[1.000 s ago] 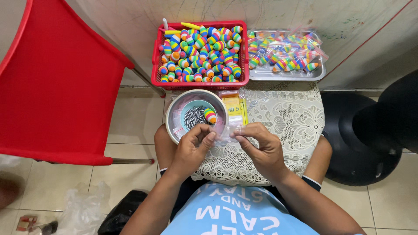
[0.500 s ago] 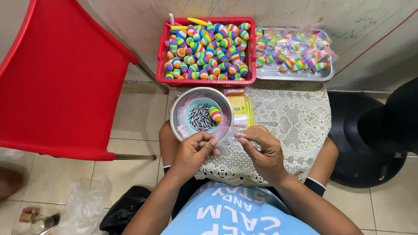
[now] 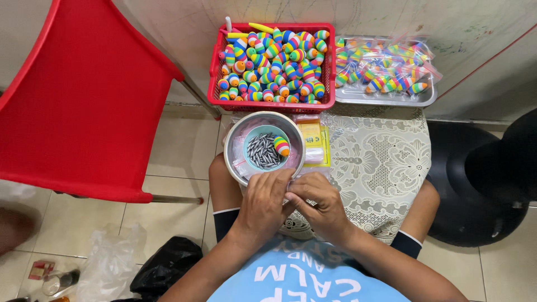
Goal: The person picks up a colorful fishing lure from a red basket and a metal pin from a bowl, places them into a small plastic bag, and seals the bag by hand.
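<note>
Just below the metal bowl (image 3: pixel 264 147), the left hand (image 3: pixel 263 208) and right hand (image 3: pixel 320 208) meet fingertip to fingertip, pinched narrow around something too small and hidden to make out. Inside that bowl sits a teal dish (image 3: pixel 263 150) of grey metal weights (image 3: pixel 262 152) with one striped float (image 3: pixel 281 146) at its right edge; beyond the bowl stands the red basket (image 3: pixel 274 103) of floats. A knock from the left knuckles, touching the bowl's near rim, could likely tip it off the lace cloth (image 3: pixel 380 168) and scatter the weights.
</note>
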